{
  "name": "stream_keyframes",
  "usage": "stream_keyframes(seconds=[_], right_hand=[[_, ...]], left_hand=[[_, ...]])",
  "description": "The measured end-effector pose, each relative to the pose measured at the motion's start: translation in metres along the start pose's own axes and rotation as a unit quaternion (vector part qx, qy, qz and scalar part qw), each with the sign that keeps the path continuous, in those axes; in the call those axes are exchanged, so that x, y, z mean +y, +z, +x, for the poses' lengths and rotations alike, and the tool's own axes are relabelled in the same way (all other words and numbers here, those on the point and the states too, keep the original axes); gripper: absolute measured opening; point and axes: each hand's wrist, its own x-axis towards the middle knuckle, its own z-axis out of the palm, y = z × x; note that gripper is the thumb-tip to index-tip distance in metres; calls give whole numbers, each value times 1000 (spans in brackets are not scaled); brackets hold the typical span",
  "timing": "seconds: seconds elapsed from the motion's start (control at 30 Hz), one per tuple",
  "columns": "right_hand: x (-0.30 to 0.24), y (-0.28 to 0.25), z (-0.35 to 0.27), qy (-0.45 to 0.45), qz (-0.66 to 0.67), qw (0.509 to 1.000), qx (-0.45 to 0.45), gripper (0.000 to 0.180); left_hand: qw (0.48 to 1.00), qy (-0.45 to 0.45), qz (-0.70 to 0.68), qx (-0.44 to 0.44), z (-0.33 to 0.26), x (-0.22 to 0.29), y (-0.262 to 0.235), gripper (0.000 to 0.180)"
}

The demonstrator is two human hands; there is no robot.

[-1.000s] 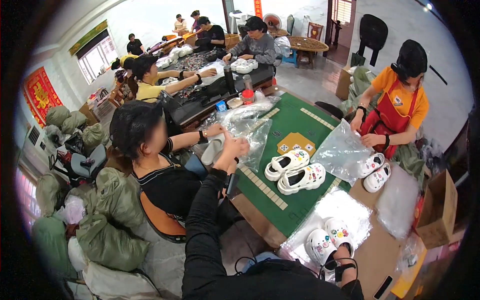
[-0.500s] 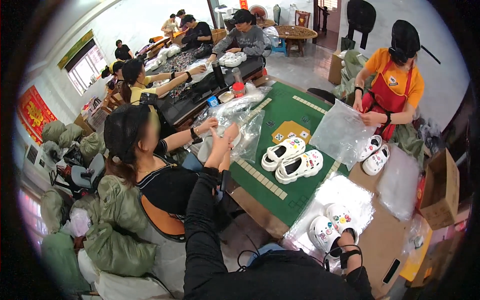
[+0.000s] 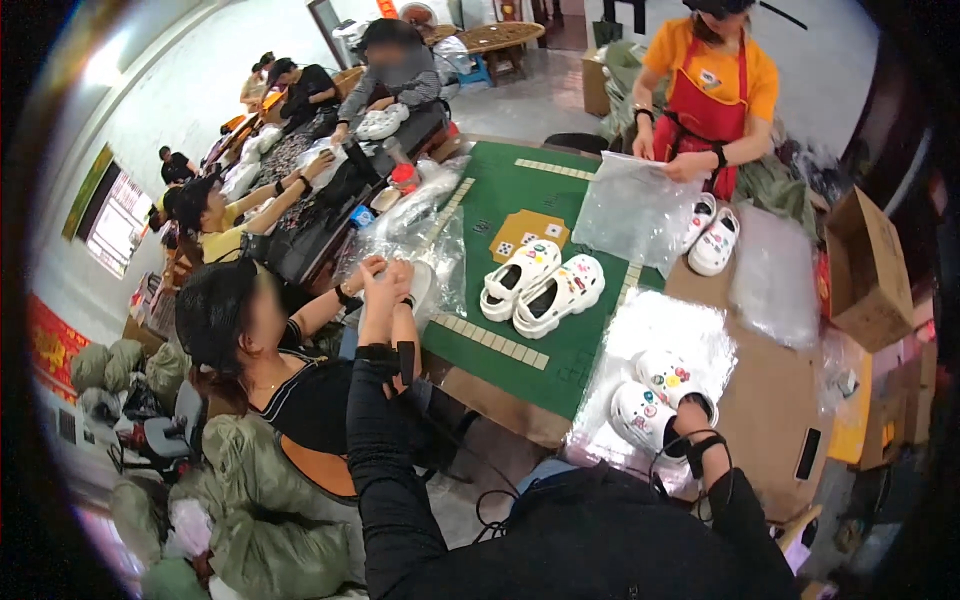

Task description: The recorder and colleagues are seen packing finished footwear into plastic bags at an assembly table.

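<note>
My right hand (image 3: 691,416) reaches into the heel openings of a pair of white clogs (image 3: 645,418) with colourful charms. Its fingers are hidden inside, gripping the pair, which rests on a stack of clear plastic bags (image 3: 655,335). My left arm stretches forward in a black sleeve. At its end my left hand (image 3: 379,308) overlaps the hands of the co-worker beside me, next to a pale shoe (image 3: 424,288) that is partly covered. How its fingers lie cannot be made out. Another pair of charm-covered white clogs (image 3: 560,297) stands on the green mat (image 3: 480,365).
Across the table, a co-worker in a red apron (image 3: 708,95) holds a clear plastic bag (image 3: 640,210). Decorated clogs (image 3: 714,243) sit beside them. A phone (image 3: 808,454) lies near the table's right edge, by an open cardboard box (image 3: 872,270). Stuffed green sacks (image 3: 270,500) fill the left floor.
The whole view has shifted, so the table sits further left. My right hand stays in the clogs on the bags; my left hand remains among the co-worker's hands.
</note>
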Motion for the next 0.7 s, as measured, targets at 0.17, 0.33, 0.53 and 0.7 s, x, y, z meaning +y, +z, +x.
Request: stream_keyframes(seconds=[0.17, 0.33, 0.53, 0.7], right_hand=[[1, 1, -11, 4, 16, 996, 87, 38], [-6, -7, -20, 21, 24, 997, 75, 38], [-9, -9, -14, 33, 24, 998, 43, 40], [-13, -16, -16, 36, 32, 999, 21, 43]], left_hand=[[969, -58, -95, 221, -6, 5, 67, 24], [954, -11, -40, 298, -38, 34, 101, 29], [954, 6, -26, 300, -41, 20, 86, 27], [954, -11, -37, 297, -33, 12, 87, 27]])
